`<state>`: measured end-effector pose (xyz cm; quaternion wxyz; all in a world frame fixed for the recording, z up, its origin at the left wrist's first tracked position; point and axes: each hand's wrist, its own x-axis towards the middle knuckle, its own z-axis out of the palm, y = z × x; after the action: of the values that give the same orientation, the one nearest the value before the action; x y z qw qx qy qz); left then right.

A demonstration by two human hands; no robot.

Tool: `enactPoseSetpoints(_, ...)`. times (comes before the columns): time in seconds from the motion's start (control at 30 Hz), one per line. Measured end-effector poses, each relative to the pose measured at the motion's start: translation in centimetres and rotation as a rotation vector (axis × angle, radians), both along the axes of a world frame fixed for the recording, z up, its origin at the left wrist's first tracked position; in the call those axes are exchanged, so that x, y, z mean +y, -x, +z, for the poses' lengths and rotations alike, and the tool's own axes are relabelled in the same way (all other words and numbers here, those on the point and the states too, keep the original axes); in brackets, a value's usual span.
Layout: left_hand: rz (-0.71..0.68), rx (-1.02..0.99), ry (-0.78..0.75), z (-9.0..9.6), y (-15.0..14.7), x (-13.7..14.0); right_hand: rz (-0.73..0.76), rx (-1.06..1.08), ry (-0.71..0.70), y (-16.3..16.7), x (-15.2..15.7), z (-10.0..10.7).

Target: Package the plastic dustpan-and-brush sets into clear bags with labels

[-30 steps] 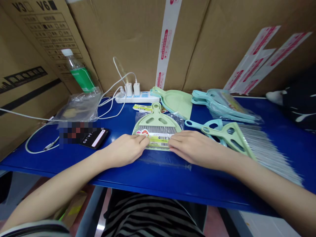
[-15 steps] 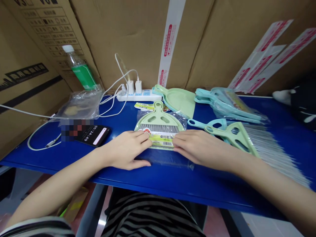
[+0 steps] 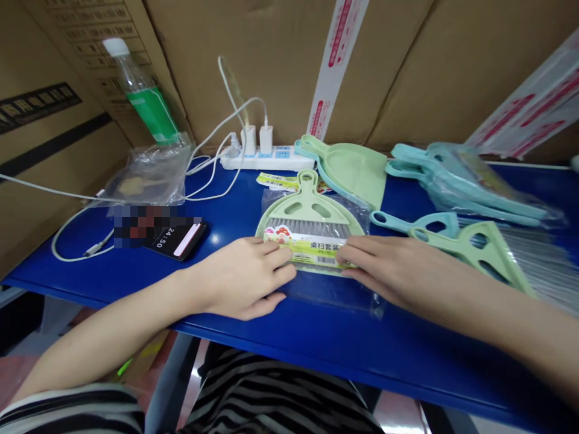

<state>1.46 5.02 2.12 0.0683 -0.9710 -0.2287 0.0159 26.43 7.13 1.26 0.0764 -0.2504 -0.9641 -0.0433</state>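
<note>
A pale green dustpan and brush set lies flat on the blue table in a clear plastic bag, handles pointing away from me. Grey bristles and a yellow-white label card with a mushroom picture show across the pan. My left hand has curled fingers on the card's left end, its thumb lying lower on the bag. At the other end, my right hand pinches the card's right edge, fingers bent. Both palms face down. Whether card or bag film is under the fingertips is partly hidden.
Behind are a green dustpan, a loose label card and a power strip with cables. Bagged blue dustpans and loose brushes lie right. A phone, plastic bag and bottle stand left.
My view has shifted and tilted down, so most things appear larger or further right. Both hands stay at the card's ends; the left fingers look slightly more curled.
</note>
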Motion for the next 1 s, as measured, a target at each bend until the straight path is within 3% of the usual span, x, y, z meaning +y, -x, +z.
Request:
enactPoseSetpoints(0.23, -0.043, 0.01, 0.062, 0.3, 0.3, 0.1, -0.116, -0.006, -0.06, -1.4, 0.4, -0.5)
enactPoseSetpoints(0.37, -0.046, 0.001, 0.016, 0.5, 0.4, 0.3, -0.115, 0.006, 0.015, -1.8, 0.7, -0.5)
enactPoseSetpoints(0.6, 0.061, -0.002, -0.054, 0.5, 0.9, 0.7, -0.112, 0.057, 0.263, -2.0, 1.5, -0.3)
enactPoseSetpoints(0.87, 0.208, -0.057, -0.021, 0.4, 0.9, 0.9, -0.126, 0.072, 0.172, -1.7, 1.0, 0.0)
enactPoseSetpoints(1.0, 0.278, -0.076, -0.001, 0.3, 0.6, 1.0, -0.124, 0.07, 0.254, -1.5, 0.6, 0.8)
